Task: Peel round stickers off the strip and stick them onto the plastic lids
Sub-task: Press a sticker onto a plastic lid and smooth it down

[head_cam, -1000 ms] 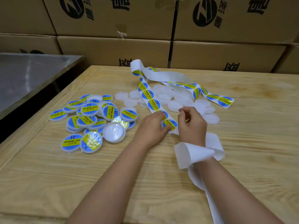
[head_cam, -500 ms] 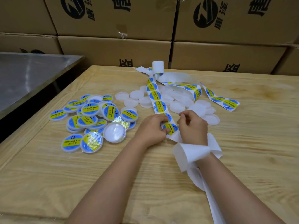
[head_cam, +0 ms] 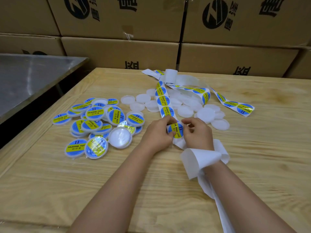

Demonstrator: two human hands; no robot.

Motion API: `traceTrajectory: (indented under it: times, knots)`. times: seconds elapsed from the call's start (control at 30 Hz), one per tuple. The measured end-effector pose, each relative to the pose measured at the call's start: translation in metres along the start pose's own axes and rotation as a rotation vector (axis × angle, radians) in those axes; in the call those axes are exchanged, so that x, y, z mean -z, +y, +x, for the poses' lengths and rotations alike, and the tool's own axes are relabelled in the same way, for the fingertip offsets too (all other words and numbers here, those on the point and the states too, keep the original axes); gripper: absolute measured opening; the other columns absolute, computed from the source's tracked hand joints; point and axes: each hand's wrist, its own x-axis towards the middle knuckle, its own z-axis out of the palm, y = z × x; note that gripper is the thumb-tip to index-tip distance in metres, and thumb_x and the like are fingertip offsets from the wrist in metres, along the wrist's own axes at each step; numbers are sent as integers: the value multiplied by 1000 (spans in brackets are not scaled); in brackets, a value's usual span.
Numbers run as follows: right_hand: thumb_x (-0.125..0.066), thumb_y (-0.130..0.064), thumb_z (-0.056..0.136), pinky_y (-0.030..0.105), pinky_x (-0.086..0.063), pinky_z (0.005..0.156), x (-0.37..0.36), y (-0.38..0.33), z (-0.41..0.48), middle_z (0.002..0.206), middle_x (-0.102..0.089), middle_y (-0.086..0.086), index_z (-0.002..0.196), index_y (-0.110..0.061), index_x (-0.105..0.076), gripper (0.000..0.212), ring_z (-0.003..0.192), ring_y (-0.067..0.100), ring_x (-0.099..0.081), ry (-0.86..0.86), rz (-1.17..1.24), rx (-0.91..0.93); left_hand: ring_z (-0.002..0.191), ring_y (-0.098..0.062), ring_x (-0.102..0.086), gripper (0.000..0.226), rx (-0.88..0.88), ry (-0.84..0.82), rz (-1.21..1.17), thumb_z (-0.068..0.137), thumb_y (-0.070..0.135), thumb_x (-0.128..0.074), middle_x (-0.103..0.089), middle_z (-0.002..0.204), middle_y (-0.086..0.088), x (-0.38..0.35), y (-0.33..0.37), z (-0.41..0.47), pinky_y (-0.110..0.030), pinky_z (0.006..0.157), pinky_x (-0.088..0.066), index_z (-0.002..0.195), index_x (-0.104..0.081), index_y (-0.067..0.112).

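Note:
A long white backing strip carrying round blue-and-yellow stickers runs from the table's far middle down to my hands. My left hand pinches the strip at its left edge, just beside the nearest sticker. My right hand has curled fingers at that sticker's right edge, picking at it. The strip's bare end loops over my right wrist and trails off the table. Plain white lids lie behind my hands. Lids bearing stickers are heaped to the left, one plain lid among them.
The wooden table has open surface on the right and front. A metal table stands to the left across a dark gap. Stacked cardboard boxes wall off the far edge.
The strip has been drawn toward me, so the nearest sticker now lies fully between my hands. My right fingers have moved onto its edge. The strip's far loops shifted slightly.

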Motion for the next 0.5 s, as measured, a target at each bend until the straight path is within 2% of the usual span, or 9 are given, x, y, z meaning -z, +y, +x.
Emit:
traceTrajectory:
  times: [0.07,0.13,0.23,0.3,0.43,0.5]
  knots:
    - [-57,1,84,41,-46,84,0,-2,0,96,-67,9,94,-4,-71,18,93,29,-59,30,15,37,102,-14,-60,30,0,5,-30,77,11,-63,-66,110,7,1,0,-1,-31,86,-47,100,-56,30]
    - [-54,3,86,39,-47,83,0,-5,-1,98,-68,7,98,-5,-70,21,95,27,-59,55,40,100,91,-15,-61,31,-3,3,-34,78,12,-62,-66,109,7,1,1,-2,-31,82,-47,92,-50,36]
    - [-51,1,89,23,-46,82,1,-9,-6,97,-67,0,103,-8,-66,23,94,14,-60,41,161,176,83,-17,-61,30,-15,-10,-49,78,14,-62,-67,100,8,1,3,-3,-36,80,-49,81,-45,38]
    - [-49,0,92,12,-45,79,3,-12,-7,96,-66,-7,106,-15,-62,24,92,4,-61,-24,273,152,79,-20,-61,26,-25,-17,-96,81,17,-63,-67,89,6,2,4,-3,-42,78,-49,76,-45,37]
    - [-49,-12,96,7,-42,72,4,-12,-7,94,-63,-11,109,-23,-54,18,81,-9,-60,-113,379,69,82,-29,-64,25,49,-75,-360,86,12,-61,-68,87,-15,8,4,-5,-50,84,-47,73,-49,29]
    - [-48,-18,97,7,-41,69,4,-11,-6,89,-65,-10,108,-23,-55,14,77,-8,-60,-117,419,15,85,-26,-61,25,89,-124,-540,88,3,-58,-66,95,-25,12,5,-5,-48,88,-47,73,-49,21]
